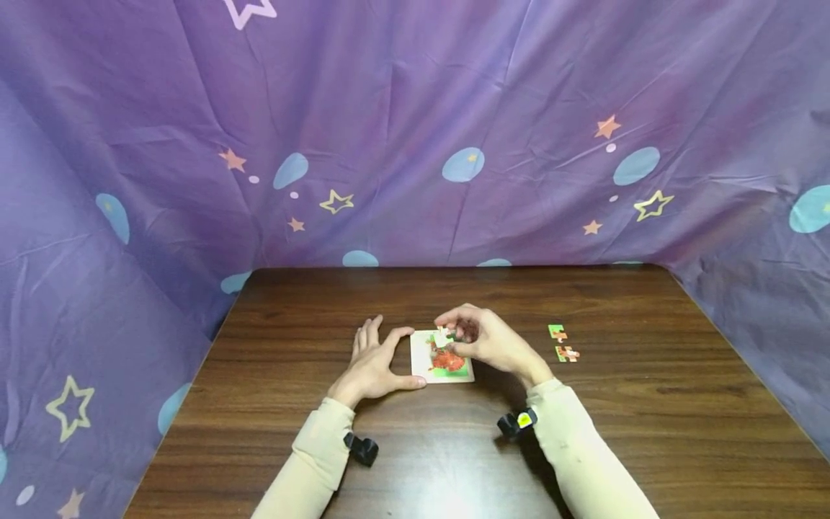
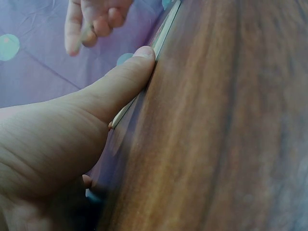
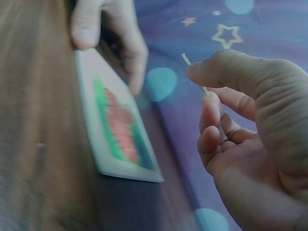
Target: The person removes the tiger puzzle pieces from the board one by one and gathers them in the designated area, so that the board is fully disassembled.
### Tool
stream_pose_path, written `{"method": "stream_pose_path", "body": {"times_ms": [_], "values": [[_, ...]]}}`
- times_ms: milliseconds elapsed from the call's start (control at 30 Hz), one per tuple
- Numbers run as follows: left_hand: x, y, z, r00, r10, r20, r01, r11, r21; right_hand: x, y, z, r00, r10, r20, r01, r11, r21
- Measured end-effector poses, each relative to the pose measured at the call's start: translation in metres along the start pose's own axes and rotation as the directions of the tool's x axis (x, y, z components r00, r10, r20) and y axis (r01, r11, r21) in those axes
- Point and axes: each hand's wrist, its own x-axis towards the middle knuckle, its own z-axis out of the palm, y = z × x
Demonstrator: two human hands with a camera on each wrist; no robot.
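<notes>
A square puzzle board [image 1: 418,360] with a pale frame and a red and green picture lies flat on the table. My left hand [image 1: 372,369] rests at its left side, with fingers spread. The left thumb [image 2: 139,60] touches the near left corner and the index finger reaches the far left corner. Above the board, my right hand [image 1: 496,344] pinches a thin jigsaw piece [image 1: 443,337] between thumb and fingers. In the right wrist view that piece [image 3: 186,59] appears edge-on, mostly covered by the fingers.
Two loose jigsaw pieces, one upper [image 1: 556,331] and one lower [image 1: 567,354], lie to the right of the board. The brown wooden table [image 1: 648,404] runs back to a purple cloth [image 1: 402,108] with stars and blue spots.
</notes>
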Motion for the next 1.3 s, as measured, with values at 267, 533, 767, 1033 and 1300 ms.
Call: {"method": "stream_pose_path", "body": {"times_ms": [267, 533, 767, 1033, 1300], "values": [[-0.002, 0.001, 0.003, 1.000, 0.001, -0.005, -0.002, 1.000, -0.015, -0.016, -0.012, -0.038, 0.997, 0.021, -0.073, -0.019, 1.000, 0.019], [-0.001, 0.000, 0.000, 1.000, 0.006, -0.011, -0.006, 1.000, -0.013, -0.048, -0.013, -0.098, 0.985, 0.015, -0.173, -0.012, 1.000, 0.020], [0.001, 0.000, 0.002, 1.000, 0.016, -0.016, -0.016, 1.000, -0.014, -0.093, -0.009, -0.139, 0.957, 0.078, -0.279, -0.089, 0.996, -0.026], [0.001, -0.002, 0.002, 0.999, 0.027, -0.022, -0.027, 1.000, -0.002, -0.137, 0.005, -0.165, 0.944, 0.092, -0.316, -0.119, 0.991, -0.067], [0.000, -0.002, 0.002, 0.999, 0.029, -0.024, -0.029, 0.999, -0.013, -0.154, 0.016, -0.156, 0.954, 0.098, -0.283, -0.122, 0.990, -0.068]]}}
